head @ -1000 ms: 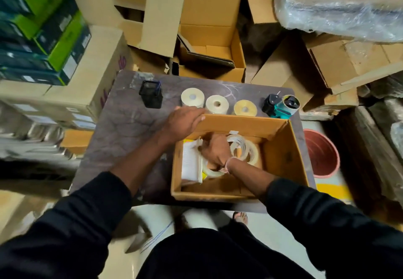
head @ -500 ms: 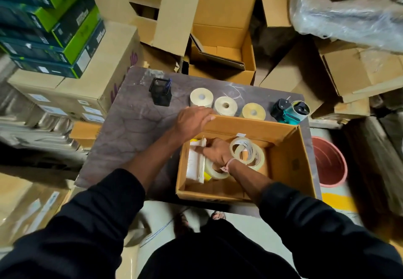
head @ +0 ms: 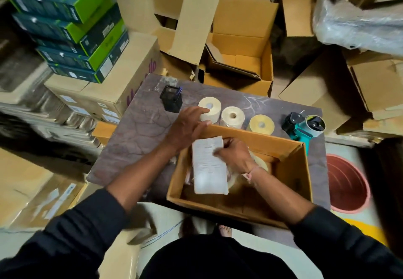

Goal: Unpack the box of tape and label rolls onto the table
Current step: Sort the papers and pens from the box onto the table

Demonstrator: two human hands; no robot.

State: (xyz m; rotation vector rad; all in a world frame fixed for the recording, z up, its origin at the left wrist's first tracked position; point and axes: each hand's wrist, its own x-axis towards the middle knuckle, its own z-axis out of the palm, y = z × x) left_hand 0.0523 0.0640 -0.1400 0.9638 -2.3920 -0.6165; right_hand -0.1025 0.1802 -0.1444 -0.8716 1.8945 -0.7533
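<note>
An open cardboard box (head: 303, 174) sits on the marbled table (head: 139, 130). My left hand (head: 185, 128) rests on the box's far left corner, fingers spread toward the label rolls. My right hand (head: 234, 153) is inside the box, gripping the top edge of a white printed sheet pack (head: 208, 169), lifted and tilted above the box floor. A clear tape roll (head: 261, 163) lies partly hidden under my right wrist. Three label rolls stand beyond the box: cream (head: 210, 109), cream (head: 233, 116) and yellow (head: 261, 123).
A black mesh pen holder (head: 171, 99) stands at the table's far left. A teal tape dispenser (head: 304, 125) lies at the far right. A reddish bucket (head: 346, 182) is on the floor to the right. Cardboard boxes and stacked green cartons (head: 72, 30) surround the table.
My right hand has pulled the white sheet pack up from the box's left side, so its printed face now shows. My left hand stays on the box corner.
</note>
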